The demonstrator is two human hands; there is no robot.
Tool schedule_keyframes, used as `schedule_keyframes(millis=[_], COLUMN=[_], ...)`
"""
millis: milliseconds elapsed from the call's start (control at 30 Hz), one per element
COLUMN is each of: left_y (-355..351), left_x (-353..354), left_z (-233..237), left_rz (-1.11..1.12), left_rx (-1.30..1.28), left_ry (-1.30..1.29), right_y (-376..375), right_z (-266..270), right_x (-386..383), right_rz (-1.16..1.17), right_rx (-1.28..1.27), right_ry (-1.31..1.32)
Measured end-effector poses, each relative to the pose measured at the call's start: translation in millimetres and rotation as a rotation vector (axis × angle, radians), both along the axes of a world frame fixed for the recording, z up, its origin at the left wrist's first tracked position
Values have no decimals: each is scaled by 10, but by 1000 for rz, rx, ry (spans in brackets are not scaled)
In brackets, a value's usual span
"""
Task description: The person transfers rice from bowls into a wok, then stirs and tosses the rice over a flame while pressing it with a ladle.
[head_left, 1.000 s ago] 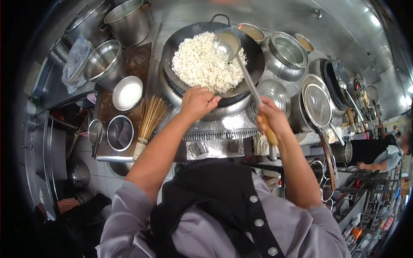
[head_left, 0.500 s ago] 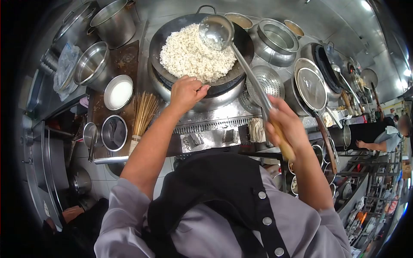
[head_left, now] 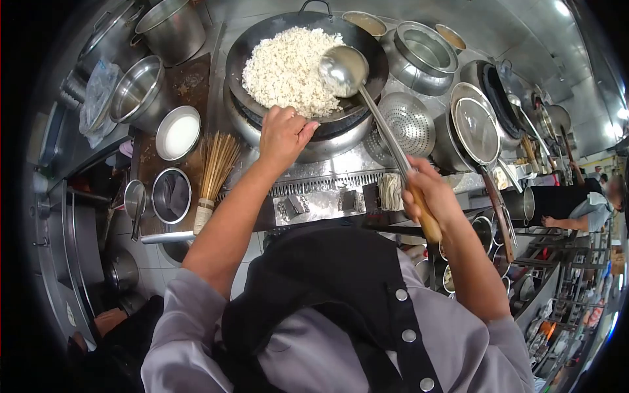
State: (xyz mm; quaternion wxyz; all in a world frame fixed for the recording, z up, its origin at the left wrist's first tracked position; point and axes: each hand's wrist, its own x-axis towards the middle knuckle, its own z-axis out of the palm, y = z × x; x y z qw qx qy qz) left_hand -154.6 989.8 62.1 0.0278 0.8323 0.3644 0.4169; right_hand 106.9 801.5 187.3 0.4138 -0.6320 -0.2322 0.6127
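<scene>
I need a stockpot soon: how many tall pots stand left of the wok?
2: an open pot just left of the wok, a lidded pot farther left. Others may be hidden.

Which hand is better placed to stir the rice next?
Right, probably: the right hand grips the ladle, whose bowl sits at the rice. The left hand holds the wok rim, no tool.

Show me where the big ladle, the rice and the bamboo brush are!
ladle (head_left: 342, 69): head view, on its round bowl.
rice (head_left: 282, 69): head view, middle of the white heap.
bamboo brush (head_left: 216, 164): head view, on its spread bristles.
</scene>
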Motion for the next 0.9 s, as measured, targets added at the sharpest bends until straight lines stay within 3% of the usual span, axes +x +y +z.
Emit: schedule_keyframes(millis=[133,200,267,333,400,467,533,600,667,733,800,833,900], left_y=[-620,-982,-1293,-1523,-1649,-1661,-1614,-1531,-1364,-1135,-745,-518,-116], left_x=[-75,-320,-595,-817,-1053,-1142,-1167,-1048,-866,-711,-472,-294,-106], left_z=[100,13,-252,-421,-414,-403,-309,-94,99,269,477,512,489], left_rz=[151,1,-199,-185,-178,-167,-131,-161,-203,-226,-177,-127,-67], left_rx=[51,-138,-514,-1058,-1076,-1113,-941,-917,-878,-587,-161,-53,51], left_ry=[-79,-96,-176,-224,-242,-258,-223,-229,-236,-115,-136,-122,-104], right_y=[-100,-369,-468,-196,51,-179,-319,-90,264,289,13,-97,-215], right_z=[488,496,426,179,187,359,322,113,-157,-133,-45,-66,-276], right_x=[-82,-17,-30,-135,-241,-252,-188,-251,-330,-408,-392,-286,-133], right_rz=[48,70,-19,29,89,87,80,136,195,238,339,405,464], right_rx=[101,130,13,-40,98,68,131,49,29,96,156,106,84], right_ry=[33,106,313,183,-78,-44,336,311,40,-94,-415,-590,-621])
